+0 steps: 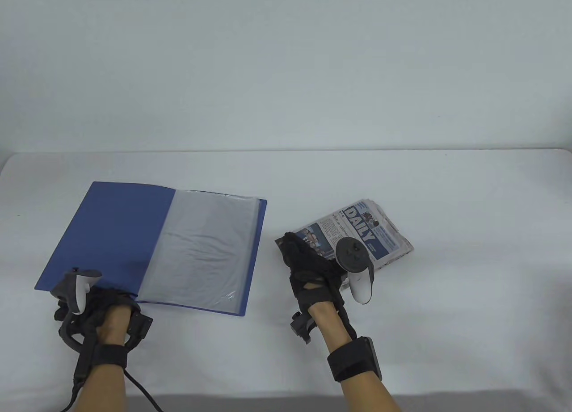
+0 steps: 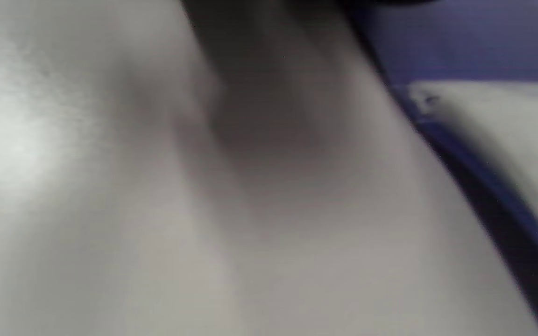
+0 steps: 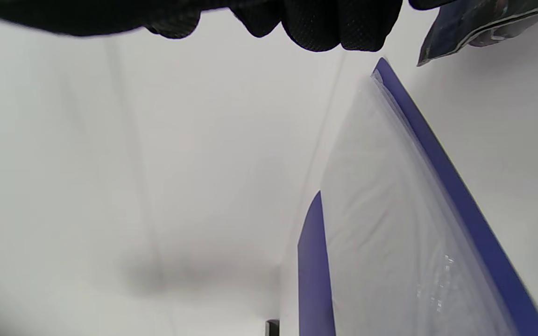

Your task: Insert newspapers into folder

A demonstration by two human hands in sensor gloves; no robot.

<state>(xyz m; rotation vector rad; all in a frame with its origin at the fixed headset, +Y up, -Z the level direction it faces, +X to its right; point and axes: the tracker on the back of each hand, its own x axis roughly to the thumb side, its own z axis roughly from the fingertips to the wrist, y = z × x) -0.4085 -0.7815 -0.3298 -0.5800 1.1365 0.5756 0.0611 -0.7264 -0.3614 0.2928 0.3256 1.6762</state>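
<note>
A blue folder (image 1: 120,233) lies open on the white table, its clear plastic sleeves (image 1: 205,246) on the right half. A folded newspaper (image 1: 375,233) headed "DAILY" lies to its right. My right hand (image 1: 308,264) grips the newspaper's near left corner. In the right wrist view its gloved fingers (image 3: 334,23) curl at the top, beside a newspaper corner (image 3: 474,28), and the folder (image 3: 437,154) shows below. My left hand (image 1: 89,304) rests at the folder's near left corner, its fingers hidden under the tracker. The left wrist view is blurred and shows only a blue folder edge (image 2: 465,42).
The white table (image 1: 447,304) stretches across the view, with a pale wall behind it. A black cable (image 1: 143,389) trails from my left wrist off the near edge.
</note>
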